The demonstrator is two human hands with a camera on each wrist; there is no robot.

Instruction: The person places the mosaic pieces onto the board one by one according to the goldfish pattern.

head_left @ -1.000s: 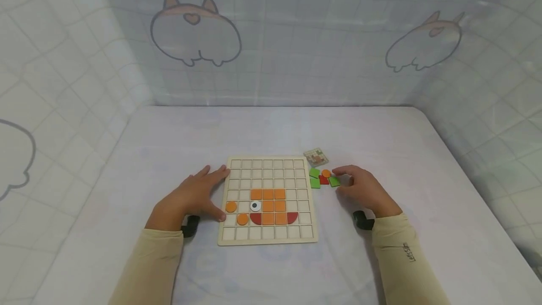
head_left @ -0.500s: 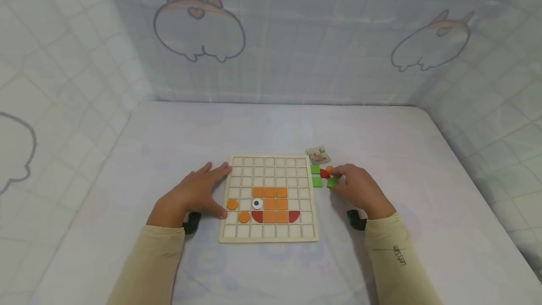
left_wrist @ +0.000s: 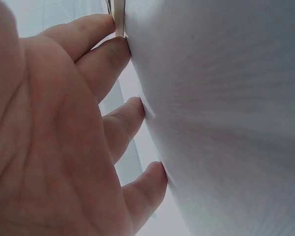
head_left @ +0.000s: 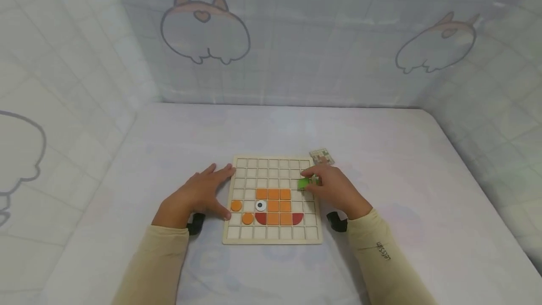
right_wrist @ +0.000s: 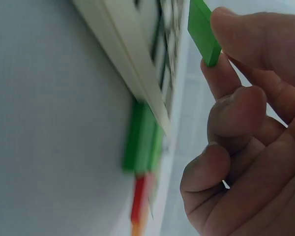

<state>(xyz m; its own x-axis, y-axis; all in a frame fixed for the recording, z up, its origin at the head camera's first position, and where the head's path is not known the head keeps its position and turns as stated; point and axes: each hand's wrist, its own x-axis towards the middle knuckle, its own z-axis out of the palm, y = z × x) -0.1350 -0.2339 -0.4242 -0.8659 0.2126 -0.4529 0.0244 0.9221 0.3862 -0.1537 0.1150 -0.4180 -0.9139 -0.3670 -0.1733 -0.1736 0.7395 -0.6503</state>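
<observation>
Over the right side of a wooden grid board (head_left: 271,241), my right hand (head_left: 336,191) pinches a green square tile (head_left: 303,183) between thumb and fingertips. In the right wrist view the green tile (right_wrist: 204,32) is tilted and raised above the board. My left hand (head_left: 196,196) spreads its fingers along the board's left edge, thumb and fingertip right at the rim. Its other fingertips rest on the table in the left wrist view. Orange squares (head_left: 273,206), two orange discs (head_left: 247,219), an eye disc (head_left: 261,205) and two red quarter-round tiles (head_left: 298,219) lie in the grid.
In the right wrist view, green tiles (right_wrist: 143,140), a red piece (right_wrist: 139,199) and an orange piece lie beside the board, mostly hidden by my right hand in the head view. A small patterned card (head_left: 321,155) lies behind that hand. White cloth covers the table (head_left: 262,272).
My right hand has picked up a green tile from the loose pieces and carried it left over the board. My left hand stays at the board's left edge.
</observation>
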